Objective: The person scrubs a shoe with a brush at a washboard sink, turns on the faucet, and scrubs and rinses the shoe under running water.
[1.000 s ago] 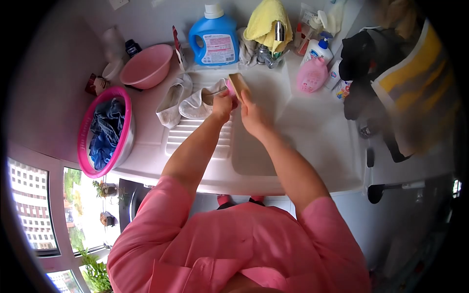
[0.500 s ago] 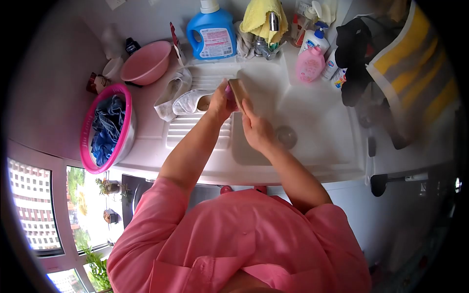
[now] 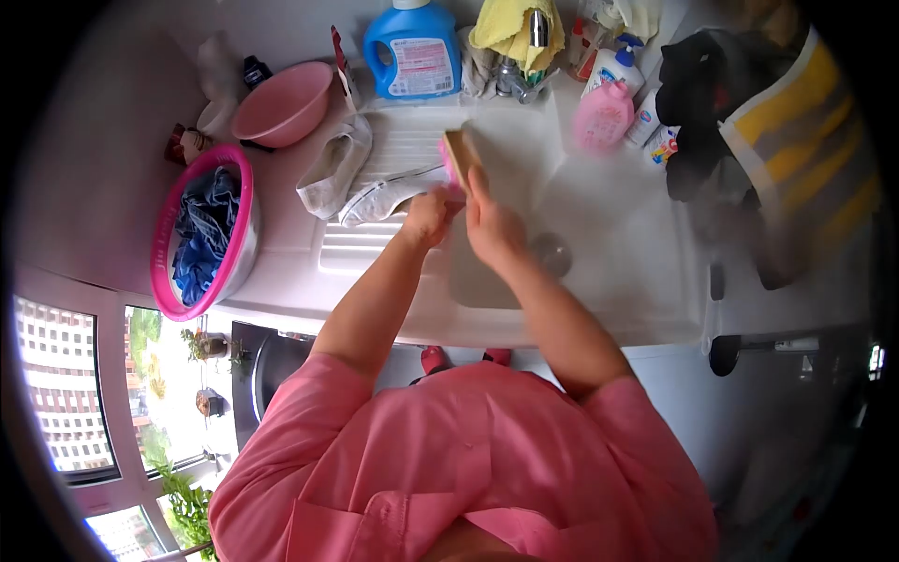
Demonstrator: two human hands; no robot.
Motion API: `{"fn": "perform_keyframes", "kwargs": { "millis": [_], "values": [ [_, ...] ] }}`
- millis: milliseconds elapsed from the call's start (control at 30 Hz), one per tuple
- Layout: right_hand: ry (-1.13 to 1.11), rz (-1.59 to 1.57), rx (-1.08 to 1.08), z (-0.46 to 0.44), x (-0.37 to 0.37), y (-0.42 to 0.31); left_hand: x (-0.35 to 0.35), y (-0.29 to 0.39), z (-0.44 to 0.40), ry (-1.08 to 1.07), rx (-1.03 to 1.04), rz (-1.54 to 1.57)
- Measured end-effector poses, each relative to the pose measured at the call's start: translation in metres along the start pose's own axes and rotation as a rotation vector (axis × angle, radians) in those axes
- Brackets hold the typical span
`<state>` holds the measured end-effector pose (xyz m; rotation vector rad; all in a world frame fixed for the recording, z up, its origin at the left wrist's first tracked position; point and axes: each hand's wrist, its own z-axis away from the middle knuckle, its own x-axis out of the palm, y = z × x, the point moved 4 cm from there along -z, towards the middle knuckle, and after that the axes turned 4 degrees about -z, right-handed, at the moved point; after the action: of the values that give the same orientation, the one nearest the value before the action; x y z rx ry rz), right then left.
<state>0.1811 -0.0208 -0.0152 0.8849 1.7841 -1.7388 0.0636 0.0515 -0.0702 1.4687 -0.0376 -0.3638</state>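
Note:
My right hand (image 3: 494, 225) is closed on a wooden scrub brush (image 3: 459, 157) with pink bristles facing left. The brush is tilted upright over the left edge of the sink (image 3: 609, 290). Against its bristles lies the near end of a white canvas shoe (image 3: 379, 199) on the ribbed drainboard (image 3: 356, 253). My left hand (image 3: 431, 217) is closed at the right end of this shoe; its fingertips are partly hidden. Just behind rests a second white shoe (image 3: 332, 173), touched by neither hand.
At left stand a pink-rimmed basket (image 3: 161, 253) of blue clothes and a pink basin (image 3: 286, 108). Along the back are a blue detergent jug (image 3: 412, 56), a faucet (image 3: 510, 80) draped with a yellow cloth (image 3: 510, 33), and a pink bottle (image 3: 604, 117). Dark clothing (image 3: 693, 103) lies right.
My left hand has moved slightly down, and the brush now stands above it with its pink bristles showing. The shoe's right end has risen toward the bristles. The view has shifted a little.

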Motion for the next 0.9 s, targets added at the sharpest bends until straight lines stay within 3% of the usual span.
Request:
{"fn": "perform_keyframes", "kwargs": {
  "millis": [33, 100, 133, 167, 267, 300, 333, 367, 433, 533, 567, 633, 667, 733, 800, 867, 900],
  "values": [
    [-0.004, -0.036, 0.047, -0.017, -0.004, -0.003, 0.001, -0.014, -0.003, -0.016, 0.063, 0.010],
    [0.012, -0.034, 0.051, -0.022, 0.000, -0.012, -0.003, 0.007, 0.000, -0.072, 0.143, -0.790],
    [0.042, -0.032, 0.064, -0.023, -0.003, -0.016, -0.002, 0.014, 0.004, -0.069, 0.148, -0.788],
    [-0.021, -0.038, 0.022, -0.008, -0.003, -0.017, -0.004, 0.017, 0.007, -0.038, 0.056, -0.364],
    [0.091, -0.065, -0.223, 0.026, -0.004, -0.010, -0.009, -0.017, -0.007, -0.051, 0.223, -0.118],
    [-0.097, 0.046, -0.043, 0.012, -0.016, -0.012, -0.006, -0.014, -0.005, -0.163, 0.472, -0.678],
    [-0.131, 0.093, 0.002, -0.006, -0.024, -0.009, 0.001, -0.020, 0.006, -0.283, 0.709, -1.240],
    [-0.132, 0.089, -0.034, -0.016, -0.026, -0.004, 0.000, -0.020, 0.010, -0.278, 0.704, -1.249],
    [-0.180, 0.077, -0.169, -0.023, -0.029, -0.016, -0.005, -0.015, 0.007, -0.090, 0.341, -0.501],
    [-0.280, 0.061, -0.315, -0.005, -0.024, -0.033, -0.009, -0.011, 0.021, -0.094, 0.073, -0.418],
    [-0.255, 0.085, -0.336, -0.013, -0.024, -0.027, -0.012, -0.028, 0.015, -0.104, 0.155, -0.372],
    [-0.212, 0.154, -0.461, -0.023, -0.034, -0.014, -0.011, 0.001, 0.039, -0.078, -0.144, -0.008],
    [-0.212, 0.150, -0.463, -0.023, -0.045, -0.006, -0.013, -0.008, 0.039, -0.076, -0.145, -0.010],
    [-0.352, 0.336, -0.463, -0.014, -0.070, -0.008, -0.016, -0.018, 0.034, -0.046, 0.077, -0.061],
    [-0.375, 0.319, -0.483, -0.012, -0.082, 0.007, -0.019, -0.021, 0.034, -0.031, 0.215, -0.091],
    [-0.415, 0.296, -0.493, -0.009, -0.071, 0.003, -0.015, -0.012, 0.046, 0.202, -0.339, 0.240],
    [-0.432, 0.346, -0.513, -0.010, -0.052, -0.015, -0.012, 0.012, 0.054, 0.129, -0.319, 0.239]
  ]
}}
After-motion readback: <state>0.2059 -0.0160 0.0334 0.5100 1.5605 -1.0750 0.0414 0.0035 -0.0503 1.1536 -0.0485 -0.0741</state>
